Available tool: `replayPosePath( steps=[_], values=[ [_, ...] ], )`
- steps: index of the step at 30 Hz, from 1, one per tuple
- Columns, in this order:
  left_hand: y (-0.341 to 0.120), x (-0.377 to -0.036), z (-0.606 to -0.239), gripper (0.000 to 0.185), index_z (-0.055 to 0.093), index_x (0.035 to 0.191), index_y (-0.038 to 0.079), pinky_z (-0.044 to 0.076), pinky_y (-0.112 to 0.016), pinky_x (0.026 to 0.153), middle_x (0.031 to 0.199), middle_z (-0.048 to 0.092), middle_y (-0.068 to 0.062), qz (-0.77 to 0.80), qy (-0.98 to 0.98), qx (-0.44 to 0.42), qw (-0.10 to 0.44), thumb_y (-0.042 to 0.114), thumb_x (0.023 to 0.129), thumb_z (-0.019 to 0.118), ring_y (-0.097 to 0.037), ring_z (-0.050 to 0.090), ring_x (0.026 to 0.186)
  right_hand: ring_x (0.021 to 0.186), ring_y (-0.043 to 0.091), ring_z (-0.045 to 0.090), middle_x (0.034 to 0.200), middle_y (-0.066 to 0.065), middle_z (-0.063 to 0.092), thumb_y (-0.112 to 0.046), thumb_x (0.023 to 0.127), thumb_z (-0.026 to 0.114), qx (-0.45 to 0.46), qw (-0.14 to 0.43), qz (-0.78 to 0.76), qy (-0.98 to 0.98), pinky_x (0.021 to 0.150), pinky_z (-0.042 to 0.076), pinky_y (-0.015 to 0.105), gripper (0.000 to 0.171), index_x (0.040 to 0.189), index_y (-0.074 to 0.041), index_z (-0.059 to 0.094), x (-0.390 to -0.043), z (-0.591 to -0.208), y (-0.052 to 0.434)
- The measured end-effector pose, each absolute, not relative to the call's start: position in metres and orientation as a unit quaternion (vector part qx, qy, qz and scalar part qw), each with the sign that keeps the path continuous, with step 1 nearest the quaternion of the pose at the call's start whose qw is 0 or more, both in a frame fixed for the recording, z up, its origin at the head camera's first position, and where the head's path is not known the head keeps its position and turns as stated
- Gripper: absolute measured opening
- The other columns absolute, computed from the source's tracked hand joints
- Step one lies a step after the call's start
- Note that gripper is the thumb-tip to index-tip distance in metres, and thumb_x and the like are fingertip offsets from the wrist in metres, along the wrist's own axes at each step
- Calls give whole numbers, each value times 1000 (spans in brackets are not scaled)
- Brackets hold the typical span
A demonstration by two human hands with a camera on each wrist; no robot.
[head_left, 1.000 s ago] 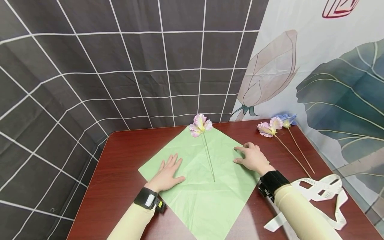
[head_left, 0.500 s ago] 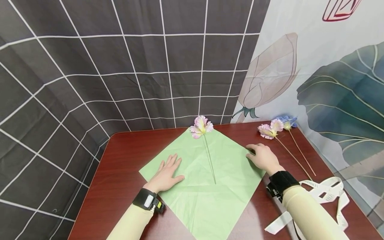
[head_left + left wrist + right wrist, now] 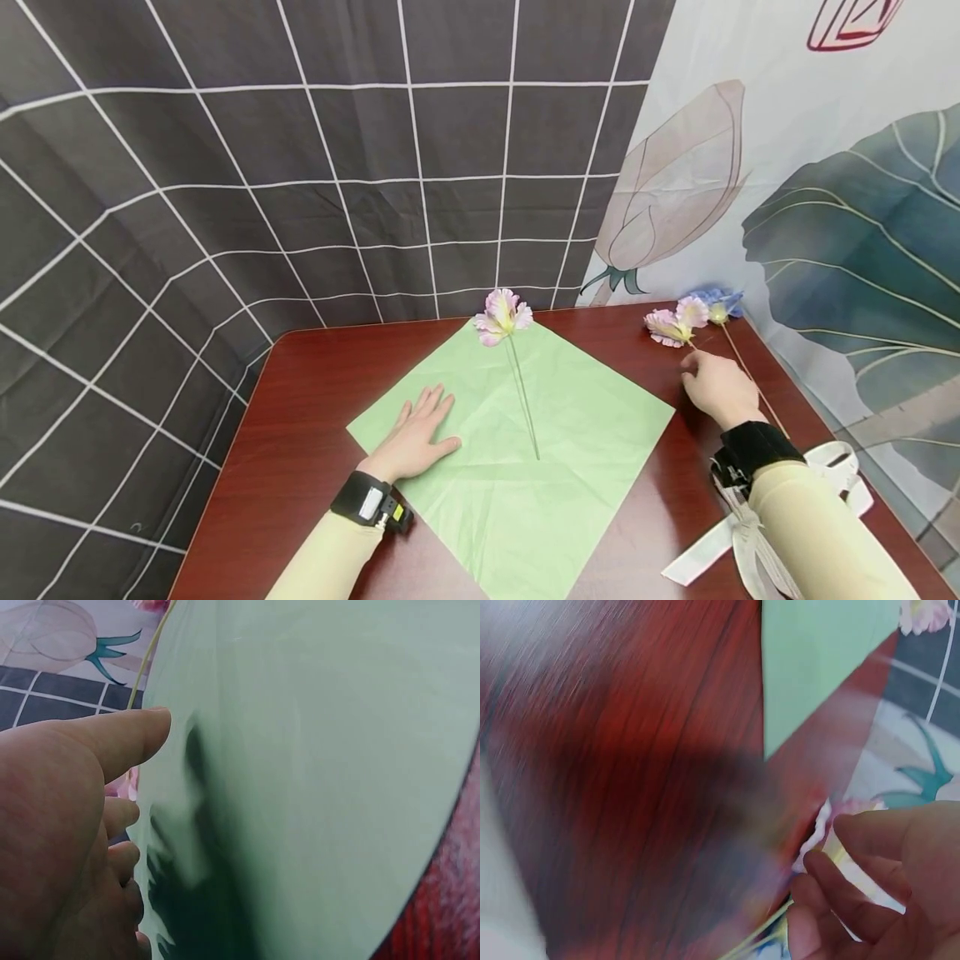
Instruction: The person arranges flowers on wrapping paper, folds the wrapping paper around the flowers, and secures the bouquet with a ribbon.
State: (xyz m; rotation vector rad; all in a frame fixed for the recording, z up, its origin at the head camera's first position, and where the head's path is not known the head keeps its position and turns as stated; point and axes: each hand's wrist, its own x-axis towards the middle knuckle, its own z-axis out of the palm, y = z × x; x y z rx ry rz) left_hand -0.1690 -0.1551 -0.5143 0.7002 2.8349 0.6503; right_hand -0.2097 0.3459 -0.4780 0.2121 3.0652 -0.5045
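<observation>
A: What lies nearest on the dark red wooden counter (image 3: 315, 400)?

B: A white ribbon (image 3: 840, 467) by the right edge, then the square pale green paper sheet (image 3: 525, 483). The left hand (image 3: 417, 433) rests flat on it, fingers straight.

A: And the right hand (image 3: 716, 385)?

B: Off the sheet, fingers loosely bent over the thin stem of the pink fabric flower (image 3: 670, 325) near the far right corner; whether it grips is unclear. Another pink fabric flower (image 3: 501, 314) lies on the sheet's far corner.

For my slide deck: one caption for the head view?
Left hand flat on green paper bearing one flower; right hand reaches for two more flowers.
</observation>
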Motion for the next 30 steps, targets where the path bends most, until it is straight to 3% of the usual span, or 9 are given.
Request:
replayPosePath(
  steps=[3,9,12,18,23,26,30],
  values=[
    [-156,-169,-515,73,28,150,10,9,-58,113,158,14,-14,216,946,232,73,48,92,54,-34,10,145,83,40,56,100,24,60,-18,88,55,86,0,-157,984,51,41,48,22,107,-6,58,-205,-477,360],
    [-158,-167,-513,73,29,150,11,9,-57,113,158,15,-14,220,946,226,73,48,92,55,-33,10,145,97,55,38,110,35,42,-16,85,54,118,-2,-135,984,61,40,64,47,126,6,46,-195,-477,380],
    [-159,-167,-513,72,29,150,11,9,-57,113,157,15,-14,220,946,225,74,47,92,55,-34,10,145,94,57,37,107,37,43,-15,83,52,113,2,-123,986,60,39,66,44,121,8,50,-192,-480,389],
    [-159,-169,-514,72,30,149,11,10,-57,113,157,16,-14,223,945,226,73,47,93,55,-33,11,145,83,55,48,98,37,53,-18,83,53,112,14,-122,986,50,42,58,31,102,6,60,-187,-482,403],
    [-160,-169,-514,72,29,149,11,11,-57,113,157,16,-14,222,946,225,71,48,92,54,-33,11,145,68,39,57,83,23,63,-20,84,53,108,18,-143,984,43,41,46,22,91,-4,66,-186,-482,407],
    [-161,-168,-514,73,29,150,11,10,-57,113,158,15,-13,219,947,225,74,48,93,54,-33,11,145,64,32,57,78,17,63,-21,85,53,108,19,-148,983,42,40,43,19,88,-6,65,-186,-483,406],
    [-162,-168,-514,72,30,149,10,10,-57,113,157,16,-14,221,946,225,73,47,93,55,-34,11,145,64,32,57,82,18,64,-23,87,56,114,18,-148,982,43,41,43,20,92,-6,66,-189,-482,403]
  ],
)
